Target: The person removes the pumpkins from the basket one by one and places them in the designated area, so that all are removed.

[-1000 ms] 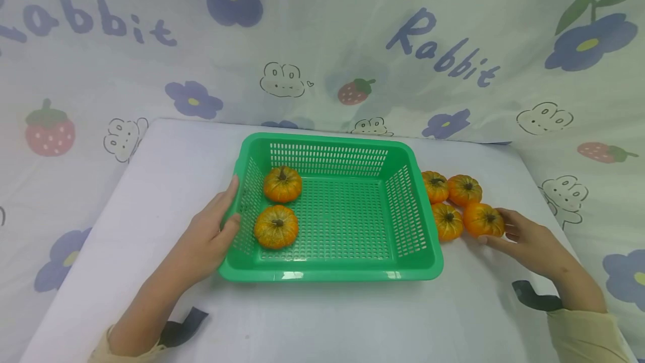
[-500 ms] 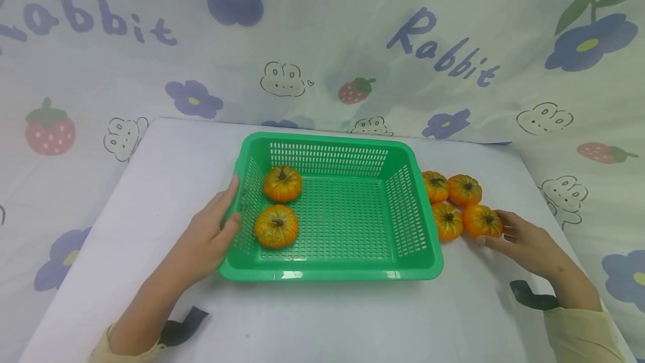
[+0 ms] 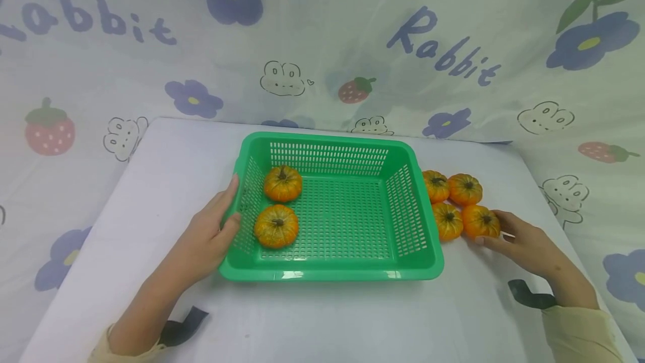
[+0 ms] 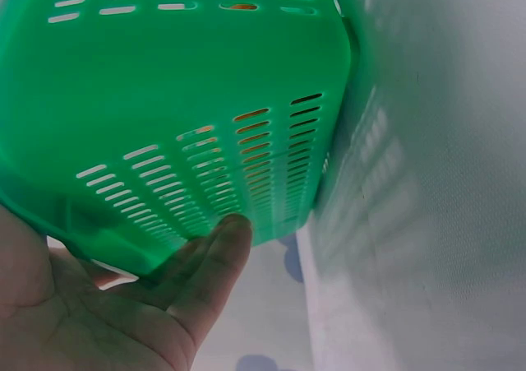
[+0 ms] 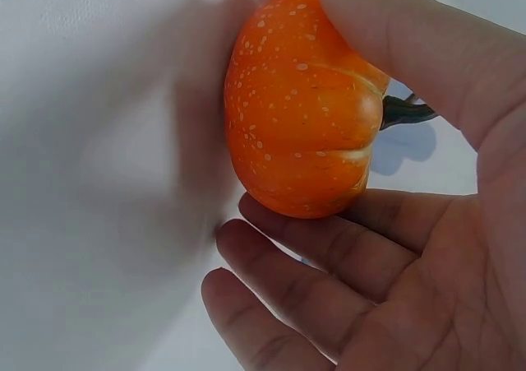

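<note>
In the head view, a green plastic basket (image 3: 332, 274) stands on the white table, with two small orange pumpkins (image 3: 276, 226) along its left side. My left hand (image 3: 209, 234) rests against the basket's left side. Seen from the left wrist, its extended fingers (image 4: 218, 264) lie against the slotted outer wall. To the right of the basket, my right hand (image 3: 526, 242) holds a small pumpkin (image 3: 480, 222) between thumb and fingers. In the right wrist view, the thumb (image 5: 370, 17) lies on one side of this pumpkin and the fingers on the other.
Three more pumpkins (image 3: 464, 189) cluster between the basket and the held one, close to the basket's right wall. A printed cloth (image 3: 322, 32) with rabbits and flowers hangs behind and beside the table (image 3: 322, 324). Dark straps hang by both wrists.
My right hand has shifted slightly left with the pumpkin it holds, bringing it closer to the cluster. The left hand and the basket have stayed in place.
</note>
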Demonstrator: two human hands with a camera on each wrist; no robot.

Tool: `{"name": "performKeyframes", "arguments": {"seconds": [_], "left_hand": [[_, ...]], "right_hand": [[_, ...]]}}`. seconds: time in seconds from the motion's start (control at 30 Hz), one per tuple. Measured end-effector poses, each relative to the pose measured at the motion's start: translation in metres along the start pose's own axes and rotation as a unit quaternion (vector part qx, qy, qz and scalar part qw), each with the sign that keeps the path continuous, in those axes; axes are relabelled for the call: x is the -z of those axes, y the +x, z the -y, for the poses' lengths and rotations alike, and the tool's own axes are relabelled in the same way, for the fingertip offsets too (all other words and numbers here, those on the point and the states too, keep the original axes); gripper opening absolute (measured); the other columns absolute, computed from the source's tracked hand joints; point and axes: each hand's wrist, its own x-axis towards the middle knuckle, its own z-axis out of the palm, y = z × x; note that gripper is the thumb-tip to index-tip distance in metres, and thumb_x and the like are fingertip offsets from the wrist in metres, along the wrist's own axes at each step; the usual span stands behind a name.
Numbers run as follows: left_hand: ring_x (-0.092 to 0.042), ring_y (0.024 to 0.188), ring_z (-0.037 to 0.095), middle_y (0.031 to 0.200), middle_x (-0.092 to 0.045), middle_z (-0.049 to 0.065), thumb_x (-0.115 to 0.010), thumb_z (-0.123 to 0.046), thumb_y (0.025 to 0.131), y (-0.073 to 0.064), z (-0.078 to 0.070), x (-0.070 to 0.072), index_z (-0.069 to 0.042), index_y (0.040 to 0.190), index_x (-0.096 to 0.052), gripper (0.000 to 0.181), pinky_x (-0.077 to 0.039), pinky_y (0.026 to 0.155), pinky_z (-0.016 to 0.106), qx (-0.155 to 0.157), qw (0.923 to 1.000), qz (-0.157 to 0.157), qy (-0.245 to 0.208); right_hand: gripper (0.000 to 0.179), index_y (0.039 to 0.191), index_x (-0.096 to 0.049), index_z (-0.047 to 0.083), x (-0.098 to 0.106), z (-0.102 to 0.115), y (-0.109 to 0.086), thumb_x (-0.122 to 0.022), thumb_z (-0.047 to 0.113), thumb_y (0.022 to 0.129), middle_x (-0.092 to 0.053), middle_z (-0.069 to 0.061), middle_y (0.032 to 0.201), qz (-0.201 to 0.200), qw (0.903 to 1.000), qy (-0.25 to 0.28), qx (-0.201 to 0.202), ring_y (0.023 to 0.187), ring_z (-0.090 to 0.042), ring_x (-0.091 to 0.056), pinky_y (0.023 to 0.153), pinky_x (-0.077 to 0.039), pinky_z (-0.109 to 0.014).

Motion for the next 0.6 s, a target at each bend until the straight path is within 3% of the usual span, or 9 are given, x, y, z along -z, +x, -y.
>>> {"name": "performKeyframes", "arguments": {"seconds": [0.6], "left_hand": [[-0.056,0.113,0.031,0.160,-0.039,0.024,-0.040,-0.013,0.110,-0.0002,0.0006,-0.0003,-0.011,0.169,-0.007,0.067,-0.051,0.094,0.055,-0.007,0.9999,-0.004,-0.006]], "right_hand": [[0.095,0.155,-0.030,-0.012,-0.0024,0.0005,0.0010,-0.067,0.055,0.098,-0.038,-0.044,0.149,0.009,0.9999,0.000,-0.005,0.125,-0.064,-0.049,0.093,-0.052,-0.067]]}}
